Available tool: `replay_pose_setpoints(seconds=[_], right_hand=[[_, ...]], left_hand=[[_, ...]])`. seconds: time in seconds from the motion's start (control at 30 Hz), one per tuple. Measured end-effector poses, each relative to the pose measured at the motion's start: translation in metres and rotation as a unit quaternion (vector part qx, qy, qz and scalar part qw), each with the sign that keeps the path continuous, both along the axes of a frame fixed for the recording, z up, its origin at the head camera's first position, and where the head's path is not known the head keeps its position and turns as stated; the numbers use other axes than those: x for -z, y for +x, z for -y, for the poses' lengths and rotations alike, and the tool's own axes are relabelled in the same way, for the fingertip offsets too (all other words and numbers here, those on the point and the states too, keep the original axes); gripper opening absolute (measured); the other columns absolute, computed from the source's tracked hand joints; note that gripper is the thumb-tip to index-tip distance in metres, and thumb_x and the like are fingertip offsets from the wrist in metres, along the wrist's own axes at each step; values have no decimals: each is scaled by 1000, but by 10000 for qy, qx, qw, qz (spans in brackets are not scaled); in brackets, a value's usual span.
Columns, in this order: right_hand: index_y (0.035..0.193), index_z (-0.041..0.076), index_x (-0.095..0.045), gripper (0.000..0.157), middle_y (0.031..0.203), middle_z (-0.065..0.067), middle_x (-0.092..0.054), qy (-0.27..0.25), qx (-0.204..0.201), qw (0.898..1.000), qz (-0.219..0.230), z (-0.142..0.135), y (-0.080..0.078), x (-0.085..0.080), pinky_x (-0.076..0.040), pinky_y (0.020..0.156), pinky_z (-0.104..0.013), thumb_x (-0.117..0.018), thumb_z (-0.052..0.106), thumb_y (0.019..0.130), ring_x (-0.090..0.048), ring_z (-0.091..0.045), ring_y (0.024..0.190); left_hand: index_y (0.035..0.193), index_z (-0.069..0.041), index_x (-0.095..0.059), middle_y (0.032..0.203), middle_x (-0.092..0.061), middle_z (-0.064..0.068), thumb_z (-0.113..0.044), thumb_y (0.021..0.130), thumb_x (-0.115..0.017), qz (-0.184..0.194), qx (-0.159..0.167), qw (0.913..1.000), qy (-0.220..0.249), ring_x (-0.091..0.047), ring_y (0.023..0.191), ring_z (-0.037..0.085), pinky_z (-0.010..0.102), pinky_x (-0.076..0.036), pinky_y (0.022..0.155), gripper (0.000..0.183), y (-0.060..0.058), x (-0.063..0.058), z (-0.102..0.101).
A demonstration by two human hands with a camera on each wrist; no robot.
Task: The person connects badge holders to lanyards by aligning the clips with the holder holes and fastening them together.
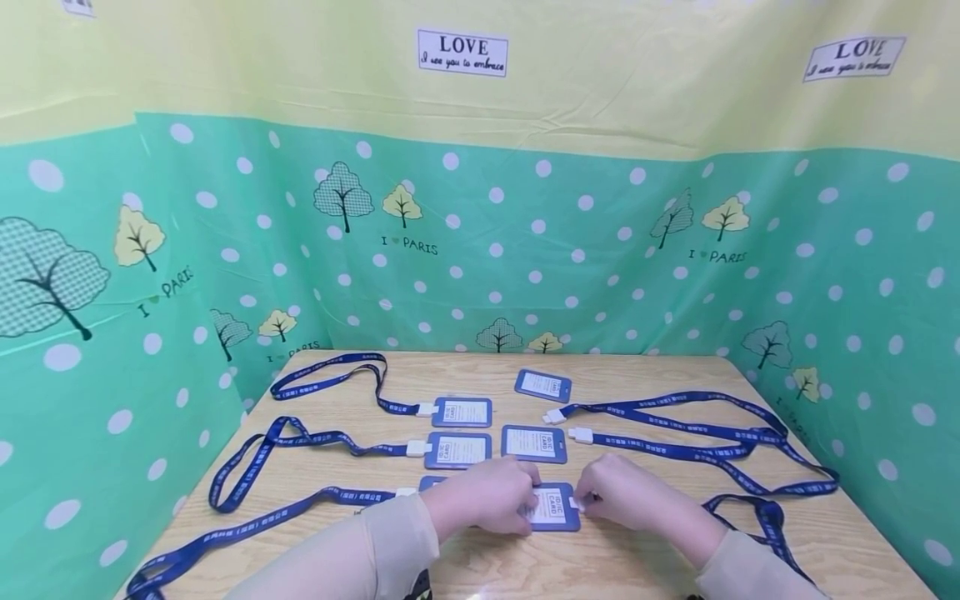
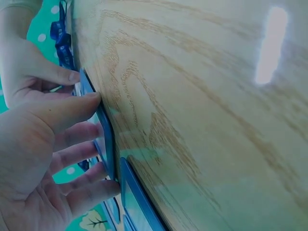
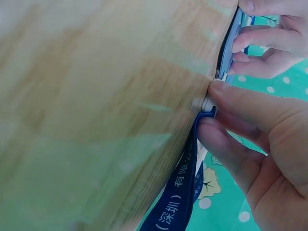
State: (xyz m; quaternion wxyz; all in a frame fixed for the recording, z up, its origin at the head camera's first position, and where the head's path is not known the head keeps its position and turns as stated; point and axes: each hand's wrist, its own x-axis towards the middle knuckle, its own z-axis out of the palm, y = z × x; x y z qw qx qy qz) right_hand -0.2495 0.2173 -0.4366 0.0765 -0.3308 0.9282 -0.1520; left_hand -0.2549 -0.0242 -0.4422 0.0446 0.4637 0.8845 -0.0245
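A blue ID card holder (image 1: 558,521) with a white "ID/IC CARD" insert lies flat near the front of the table. My left hand (image 1: 498,497) holds it, the thumb on its near edge in the left wrist view and the fingers over its face. At its right end, my right hand (image 1: 621,493) pinches the white plastic clip (image 3: 208,104) of a blue lanyard (image 3: 171,207) between thumb and fingers. Whether the clip is fastened in the holder's slot is hidden. Another card holder (image 1: 431,482) sits partly behind my left forearm.
At left, card holders (image 1: 471,412) (image 1: 465,460) have lanyards (image 1: 255,467) attached by white clips. Toward the middle and back lie holders (image 1: 551,457) (image 1: 531,383) apart from the right-hand lanyards (image 1: 697,397) (image 1: 675,451). A dotted curtain (image 1: 465,325) surrounds the wooden table (image 1: 600,367).
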Motion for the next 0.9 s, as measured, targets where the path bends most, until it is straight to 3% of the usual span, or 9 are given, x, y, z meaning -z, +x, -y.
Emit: replay_pose_setpoints(seconds=[0.57, 0.9], right_hand=[[95, 21, -81, 18, 88, 13, -73, -49, -35, 9998, 205, -6, 0, -2, -59, 75, -26, -83, 10, 81, -66, -2, 82], [101, 22, -80, 20, 94, 17, -70, -126, -51, 9990, 415, -7, -3, 2, -58, 78, -28, -83, 16, 82, -64, -1, 85]], left_hand=[[111, -31, -79, 132, -63, -8, -47, 84, -81, 107, -275, 9995, 102, -60, 114, 15, 28, -50, 98, 31, 1, -2, -4], [106, -29, -80, 125, -66, -11, -48, 79, -84, 549, -621, 9962, 279, -61, 116, 9, 27, -51, 99, 33, -4, -1, -5]])
